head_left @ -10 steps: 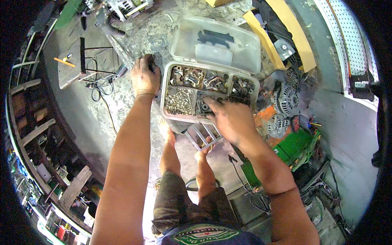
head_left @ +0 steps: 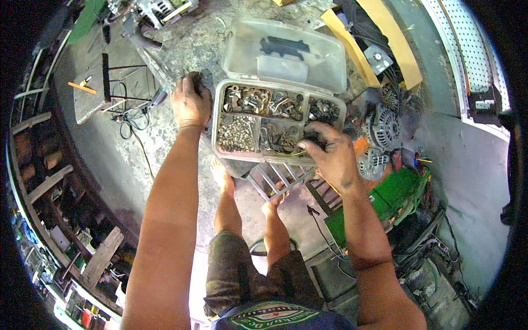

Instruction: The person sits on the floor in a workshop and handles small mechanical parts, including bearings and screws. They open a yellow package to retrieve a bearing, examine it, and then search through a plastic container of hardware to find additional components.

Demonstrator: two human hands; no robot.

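A clear plastic parts box point(head_left: 215, 135) lies open on the bench, its lid point(head_left: 324, 60) tipped back behind it. Small metal hardware fills its compartments: brass-coloured pieces point(head_left: 235, 135) at the near left, mixed metal fittings point(head_left: 258, 102) at the back, washers and rings point(head_left: 278, 135) near the middle. My right hand point(head_left: 333, 154) bends over the near right compartments, thumb and fingers curled in; whatever they pinch is hidden. To the left of the box, my left hand point(head_left: 190, 104) rests on the bench with its blackened fingers curled, and what is under them is hidden.
A grey slatted frame point(head_left: 269, 184) sits just below the box. Alternator-like metal parts point(head_left: 383, 128) and a green casing point(head_left: 385, 203) stand to the right. An open cardboard box point(head_left: 404, 44) is at the back right; an engine-like assembly point(head_left: 159, 14) is at the back left.
My right hand has shifted right, from the middle compartment toward the box's right side, uncovering washers there. My left hand stays beside the box; the view has shifted slightly.
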